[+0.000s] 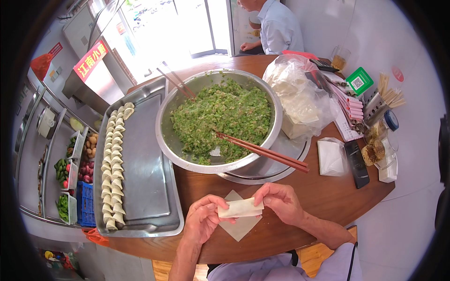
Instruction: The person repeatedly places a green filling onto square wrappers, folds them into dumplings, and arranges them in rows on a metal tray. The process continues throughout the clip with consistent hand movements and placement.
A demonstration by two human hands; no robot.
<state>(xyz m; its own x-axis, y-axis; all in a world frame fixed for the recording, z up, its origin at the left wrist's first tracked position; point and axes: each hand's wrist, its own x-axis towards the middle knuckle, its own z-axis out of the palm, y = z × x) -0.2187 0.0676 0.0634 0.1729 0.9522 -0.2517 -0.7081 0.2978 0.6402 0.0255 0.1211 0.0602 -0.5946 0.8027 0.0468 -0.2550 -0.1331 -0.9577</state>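
Observation:
Between my left hand [205, 216] and my right hand [281, 203], a dough wrapper [240, 208] is held folded into a flat strip, one end pinched in each set of fingers. Any filling inside it is hidden. Below, a square wrapper [239, 230] lies flat on the wooden table [281, 239]. Straight ahead stands a large steel bowl [218, 169] with chopped green filling [225, 119]. A pair of red-brown chopsticks [267, 154] rests in it, the handles over the rim toward the right. Two rows of folded wontons [114, 165] line the left side of a metal tray [146, 168].
Another pair of chopsticks [177, 84] leans at the bowl's far left. On the right are a plastic bag of wrappers [299, 102], a bagged white stack [331, 158], a phone [356, 164] and glass jars [374, 151]. Vegetable baskets [72, 175] stand left. A person [281, 31] sits beyond the table.

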